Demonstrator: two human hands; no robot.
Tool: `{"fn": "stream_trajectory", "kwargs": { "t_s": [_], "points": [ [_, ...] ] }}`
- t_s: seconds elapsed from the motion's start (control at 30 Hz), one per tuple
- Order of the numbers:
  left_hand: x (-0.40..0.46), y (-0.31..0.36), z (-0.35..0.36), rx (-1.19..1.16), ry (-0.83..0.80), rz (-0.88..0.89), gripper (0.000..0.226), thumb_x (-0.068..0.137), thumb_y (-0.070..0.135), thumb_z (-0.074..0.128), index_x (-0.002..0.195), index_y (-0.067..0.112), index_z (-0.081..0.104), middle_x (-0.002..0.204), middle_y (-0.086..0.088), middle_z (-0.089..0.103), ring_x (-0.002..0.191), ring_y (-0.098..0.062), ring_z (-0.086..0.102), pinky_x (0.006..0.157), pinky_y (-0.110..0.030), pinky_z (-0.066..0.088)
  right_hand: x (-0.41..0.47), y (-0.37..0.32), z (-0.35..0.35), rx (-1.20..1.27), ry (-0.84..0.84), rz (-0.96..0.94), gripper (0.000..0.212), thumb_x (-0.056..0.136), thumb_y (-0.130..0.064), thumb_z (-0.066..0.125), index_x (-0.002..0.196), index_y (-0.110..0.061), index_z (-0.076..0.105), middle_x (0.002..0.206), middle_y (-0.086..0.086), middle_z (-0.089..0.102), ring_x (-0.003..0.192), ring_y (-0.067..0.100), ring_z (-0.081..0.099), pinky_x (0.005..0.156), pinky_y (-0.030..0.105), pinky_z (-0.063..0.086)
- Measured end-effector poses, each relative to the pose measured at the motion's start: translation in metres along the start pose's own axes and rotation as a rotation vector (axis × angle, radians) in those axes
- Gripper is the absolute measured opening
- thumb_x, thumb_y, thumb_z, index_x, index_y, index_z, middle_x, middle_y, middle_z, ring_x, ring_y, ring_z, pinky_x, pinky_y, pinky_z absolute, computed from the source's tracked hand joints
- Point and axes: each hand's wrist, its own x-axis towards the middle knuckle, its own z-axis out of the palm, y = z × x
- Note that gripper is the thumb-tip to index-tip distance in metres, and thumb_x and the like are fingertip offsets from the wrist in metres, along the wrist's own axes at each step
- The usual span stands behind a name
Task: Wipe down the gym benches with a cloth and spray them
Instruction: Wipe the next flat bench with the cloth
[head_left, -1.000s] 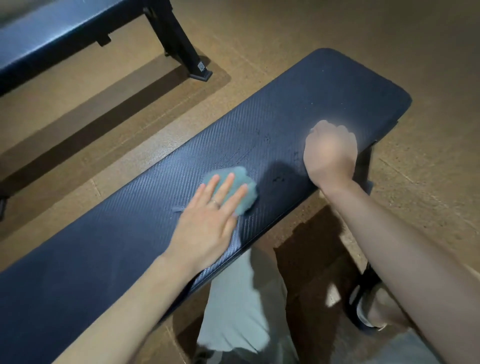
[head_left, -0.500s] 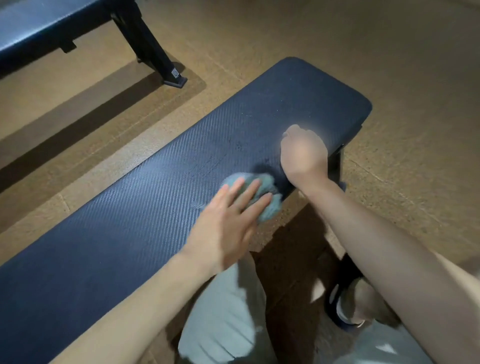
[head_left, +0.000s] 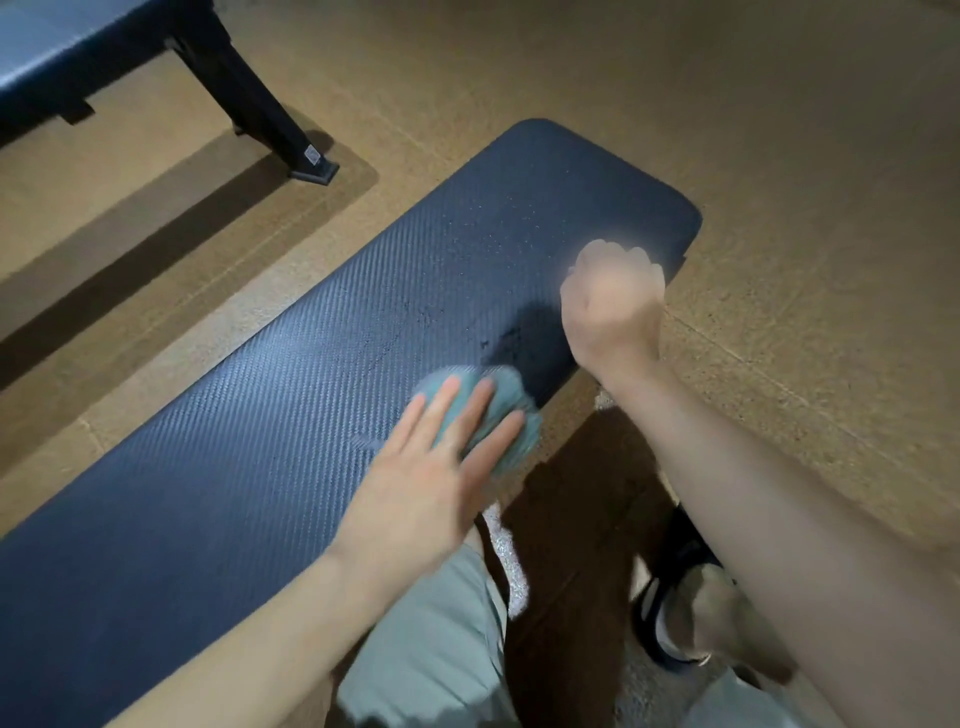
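Left hand flat, fingers straight, pressing cloth at surface near edge, right hand fisted near far-right end, contents hidden, surface running near-left to far-right, bare floor around

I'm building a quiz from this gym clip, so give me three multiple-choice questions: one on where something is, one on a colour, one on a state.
1. Where is the cloth?
A on the floor
B on the near bench, under the left hand
C on the far bench

2. The cloth's colour?
A teal
B red
C white

3. How are the left hand's fingers?
A straight, pressing the cloth
B fisted
C hanging idle

Answers: 1 B, it lies at the pad's near edge beneath the fingers. 2 A, blue-green fabric shows. 3 A, fingers lie flat on it.
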Motion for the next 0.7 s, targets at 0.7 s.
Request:
{"fn": "stream_trajectory", "kwargs": {
  "t_s": [0.7],
  "points": [
    [0.077,-0.031,0.000,-0.186,0.026,-0.149,0.055,0.103,0.038,0.027,0.158,0.037,0.033,0.169,-0.003,0.024,0.156,-0.031,0.018,0.127,-0.048,0.013,0.011,0.007,0.003,-0.090,-0.140,-0.130,0.035,0.102,-0.029,0.042,0.127,-0.027,0.065,0.138,-0.001,0.057,0.134,0.019,0.048,0.119,0.051,0.024]
  ]
}}
